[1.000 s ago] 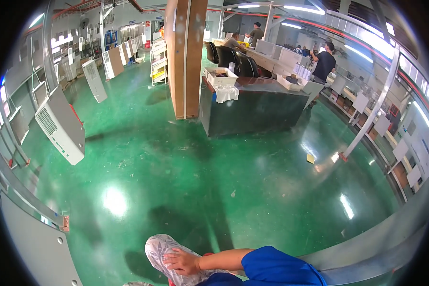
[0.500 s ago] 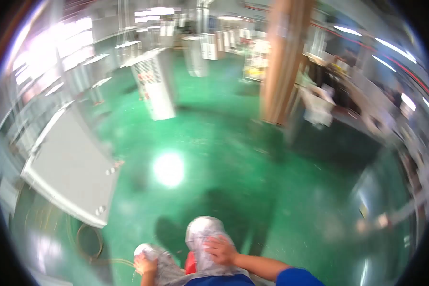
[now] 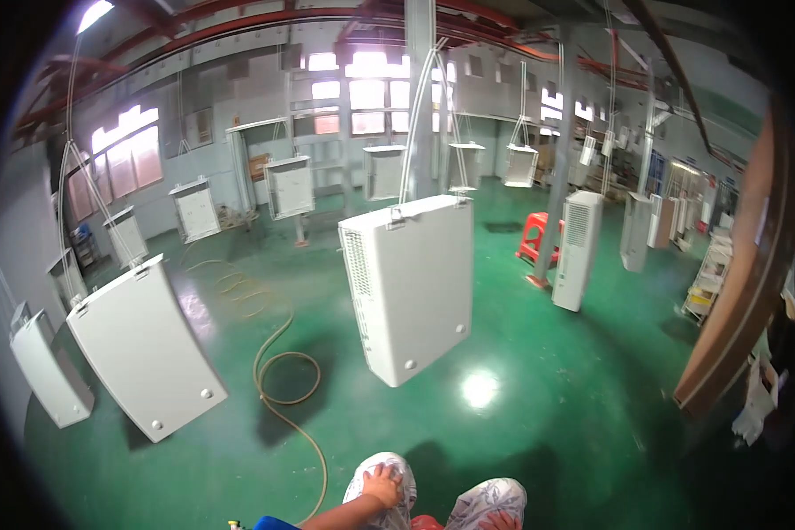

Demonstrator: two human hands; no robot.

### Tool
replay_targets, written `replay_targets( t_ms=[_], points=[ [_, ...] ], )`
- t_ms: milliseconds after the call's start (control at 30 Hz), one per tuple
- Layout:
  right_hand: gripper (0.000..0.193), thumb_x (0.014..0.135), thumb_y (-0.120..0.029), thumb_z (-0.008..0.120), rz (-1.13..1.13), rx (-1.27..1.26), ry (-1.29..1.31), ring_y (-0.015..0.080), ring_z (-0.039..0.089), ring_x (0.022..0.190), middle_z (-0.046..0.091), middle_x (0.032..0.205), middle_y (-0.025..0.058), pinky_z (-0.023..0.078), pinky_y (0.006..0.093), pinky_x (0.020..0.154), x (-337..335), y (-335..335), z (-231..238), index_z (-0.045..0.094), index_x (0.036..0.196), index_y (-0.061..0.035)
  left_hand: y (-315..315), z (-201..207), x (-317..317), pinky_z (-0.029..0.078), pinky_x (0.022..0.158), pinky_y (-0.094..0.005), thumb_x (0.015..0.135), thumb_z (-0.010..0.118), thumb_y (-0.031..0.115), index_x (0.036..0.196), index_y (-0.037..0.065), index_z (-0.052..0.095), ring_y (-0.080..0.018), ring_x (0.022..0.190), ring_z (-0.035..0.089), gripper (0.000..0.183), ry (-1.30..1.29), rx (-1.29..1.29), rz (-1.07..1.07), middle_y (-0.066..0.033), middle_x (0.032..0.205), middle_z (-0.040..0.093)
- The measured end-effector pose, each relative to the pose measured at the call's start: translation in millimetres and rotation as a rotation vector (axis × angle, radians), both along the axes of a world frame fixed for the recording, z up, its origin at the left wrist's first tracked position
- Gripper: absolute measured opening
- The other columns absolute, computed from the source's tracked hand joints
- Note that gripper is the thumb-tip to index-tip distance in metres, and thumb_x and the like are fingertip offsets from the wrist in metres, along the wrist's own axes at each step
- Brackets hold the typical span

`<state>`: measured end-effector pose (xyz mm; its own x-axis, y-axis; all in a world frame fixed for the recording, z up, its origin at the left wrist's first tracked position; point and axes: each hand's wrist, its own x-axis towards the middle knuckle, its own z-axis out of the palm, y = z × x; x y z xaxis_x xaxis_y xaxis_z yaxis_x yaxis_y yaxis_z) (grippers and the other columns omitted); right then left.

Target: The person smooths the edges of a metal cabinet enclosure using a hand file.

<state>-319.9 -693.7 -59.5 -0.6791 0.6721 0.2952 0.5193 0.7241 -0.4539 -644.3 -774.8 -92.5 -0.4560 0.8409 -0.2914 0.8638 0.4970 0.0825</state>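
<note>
My left hand point(image 3: 383, 485) lies on the left knee of my pale patterned trousers point(image 3: 362, 477), fingers spread and holding nothing. On the right knee rests my right hand point(image 3: 502, 521), cut off by the lower edge; its visible fingers lie flat and apart. In front of me a white metal casing point(image 3: 424, 283) with slotted vents on its side hangs from a cable, apart from both hands. A second white casing point(image 3: 146, 349) hangs tilted to the left.
A yellowish hose point(image 3: 283, 402) loops over the green floor point(image 3: 539, 406). Several more casings hang farther back. A red plastic stool point(image 3: 533, 237) stands by a grey post point(image 3: 559, 150). A brown, slanting column-like piece point(image 3: 733, 265) rises at the right, beside a loaded rack point(image 3: 708, 278).
My view has swung left and up, bringing the hanging casings, windows and hose into sight. Both hands remain on my knees. The picture was blurred before and is sharper now.
</note>
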Motion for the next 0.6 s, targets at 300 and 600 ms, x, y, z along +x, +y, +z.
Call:
replay_targets(
  t_ms=[300,600],
  points=[
    [0.036,0.08,-0.033,0.059,-0.035,0.137,-0.048,0.0377,0.042,0.124,0.051,0.131,0.017,0.025,0.0564,0.105,-17.5,-15.8,-12.6,0.065,0.109,-0.0122,-27.1,17.1,0.7,0.026,0.099,-0.0648,0.084,0.054,0.043,0.135,0.025,0.048,-0.032,0.141,0.02,0.055,-0.006,-0.012,-0.053,-0.0055,0.152,0.027],
    [0.039,0.08,-0.034,0.06,0.016,0.252,-0.057,0.0382,0.043,0.123,0.053,0.127,0.0182,0.027,0.055,0.106,-31.1,-37.9,-7.9,0.065,0.11,-0.0102,-69.8,17.3,-7.5,0.031,0.098,-0.063,0.081,0.057,0.043,0.13,0.025,0.053,-0.0328,0.138,0.025,0.052,0.054,0.147,-0.081,-0.0068,0.147,0.034]
  ],
)
